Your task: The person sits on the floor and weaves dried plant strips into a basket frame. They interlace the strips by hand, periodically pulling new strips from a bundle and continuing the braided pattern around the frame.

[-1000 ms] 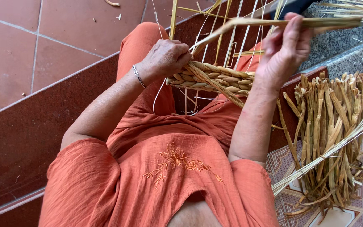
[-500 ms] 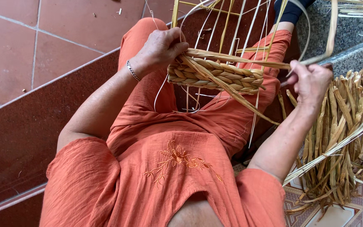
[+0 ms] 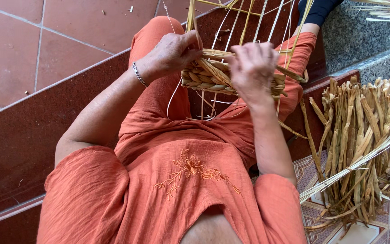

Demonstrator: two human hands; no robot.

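The basket [image 3: 217, 77] sits over the person's lap, between both hands. The left hand [image 3: 172, 52] grips its near-left rim, fingers curled around a strand beside an upright stake [image 3: 190, 18]. The right hand [image 3: 251, 68] lies over the right side, fingers bent down and pinching a flat strand against the weave. Only a few woven rows are done; the bare stakes rise well above them. A bundle [image 3: 362, 140] of dried strands lies on the floor at right, unused.
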